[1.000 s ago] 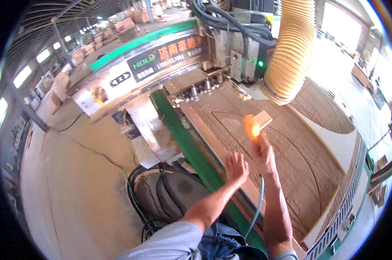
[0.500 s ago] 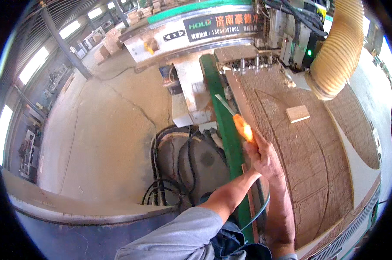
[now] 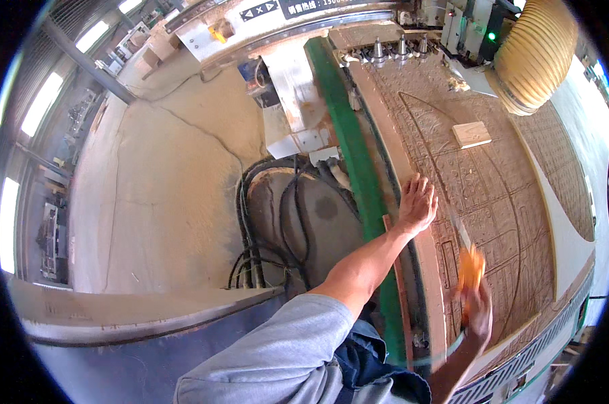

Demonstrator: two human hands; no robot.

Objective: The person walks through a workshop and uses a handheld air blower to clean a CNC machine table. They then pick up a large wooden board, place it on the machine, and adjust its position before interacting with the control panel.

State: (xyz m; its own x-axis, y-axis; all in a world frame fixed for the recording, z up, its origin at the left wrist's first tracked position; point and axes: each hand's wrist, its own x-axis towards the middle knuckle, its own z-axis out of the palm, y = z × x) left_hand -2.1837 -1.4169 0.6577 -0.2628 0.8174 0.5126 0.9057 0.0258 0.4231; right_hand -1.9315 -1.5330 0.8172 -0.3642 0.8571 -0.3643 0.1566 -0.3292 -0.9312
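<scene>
My left hand [image 3: 418,205] lies with its fingers stretched out on the near-left edge of the brown machine bed [image 3: 446,269], holding nothing. My right hand [image 3: 478,313] grips an orange air blow gun [image 3: 471,266], smeared by motion, over the right part of the bed. Its thin metal nozzle points away from me and a little left. A bluish-green hose [image 3: 453,347] runs by the right wrist. Grooves and sawdust cover the bed's surface. Farther off on it rests a small pale wood block [image 3: 471,135], touched by neither hand.
Metal tool holders [image 3: 378,48] stand in a row at the bed's far end. A ribbed yellowish dust hose [image 3: 537,54] hangs at the far right. Along the bed's left side runs a green beam [image 3: 350,141]; black cables [image 3: 244,236] coil on the floor beyond.
My right hand has swung the blow gun rightward and nearer, over the bed. My left hand, earlier close against the right, is now apart and spread on the bed's edge.
</scene>
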